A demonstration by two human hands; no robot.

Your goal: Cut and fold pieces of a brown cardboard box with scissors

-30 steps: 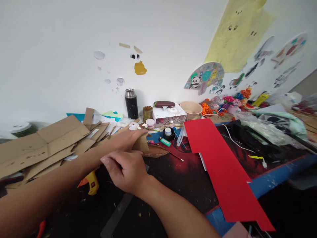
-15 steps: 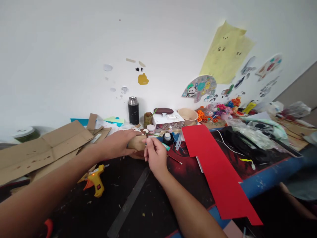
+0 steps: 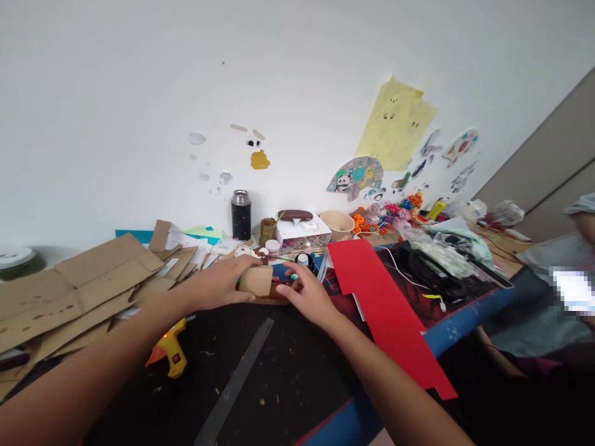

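My left hand grips a small folded piece of brown cardboard near the middle of the dark table. My right hand rests just right of it, fingers spread over small items: a teal lighter and a thin stick, partly hidden. Whether the fingers hold anything I cannot make out. A black-lidded jar stands just behind the right hand.
Flattened cardboard piles up at left. A yellow glue gun and a metal ruler lie in front. A red paper sheet lies at right. A black flask, a white box and a bowl line the wall. Another person sits at far right.
My right hand went from a pinch at the cardboard piece to lying spread on the table beside it. The view swung right, bringing the seated person into sight.
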